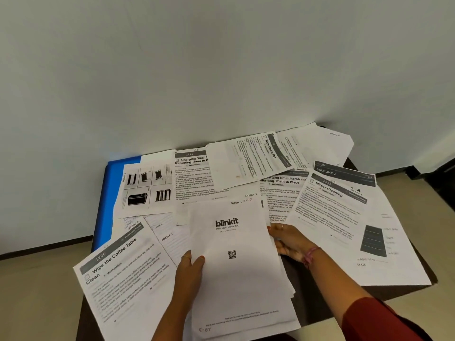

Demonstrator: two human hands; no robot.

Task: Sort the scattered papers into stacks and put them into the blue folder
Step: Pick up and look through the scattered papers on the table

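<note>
A small stack of white sheets topped by a "blinkit" page (236,267) lies in the middle of the dark table. My left hand (190,269) grips its left edge, thumb on top. My right hand (288,241) holds its right edge, fingers curled under the sheets. The blue folder (109,193) lies at the back left, mostly covered by loose pages. Scattered printed papers surround the stack: "Wipe the Coffee Table" (123,279) at front left, "Mirror Cleaning" (344,217) at right, "Charging Small Items" (194,178) behind.
The small dark table (307,303) stands against a pale wall (221,70). Papers overhang its front left and right edges. More sheets, one headed "Wipe Drying Mat" (256,158), pile up at the back right. Beige floor (418,188) lies on both sides.
</note>
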